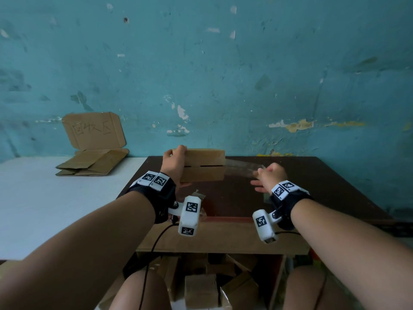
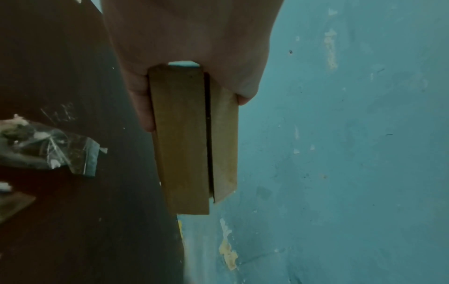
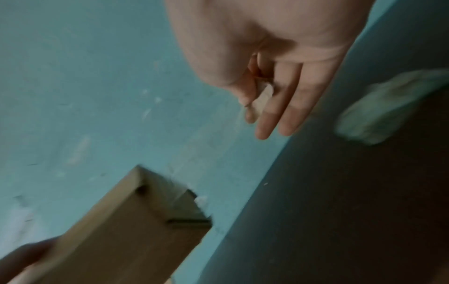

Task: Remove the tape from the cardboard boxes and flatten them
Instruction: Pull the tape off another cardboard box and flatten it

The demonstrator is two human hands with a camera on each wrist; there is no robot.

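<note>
A small brown cardboard box (image 1: 204,164) is held up over the far part of the dark table (image 1: 312,186). My left hand (image 1: 175,163) grips its left end, fingers over the top and thumb underneath; the left wrist view shows the box (image 2: 181,138) with a dark slit between its flaps. A strip of clear tape (image 1: 240,167) stretches from the box's right end to my right hand (image 1: 269,176), which pinches the tape (image 3: 261,98) between thumb and forefinger while the other fingers (image 3: 279,115) stay straight. In the right wrist view the box (image 3: 136,230) is blurred.
A crumpled wad of clear tape (image 2: 48,149) lies on the dark table near my left wrist. Flattened cardboard (image 1: 93,163) is stacked on the white table (image 1: 44,198) at the left, under a cardboard sign (image 1: 93,130) leaning on the blue wall. More boxes (image 1: 201,285) sit under the table.
</note>
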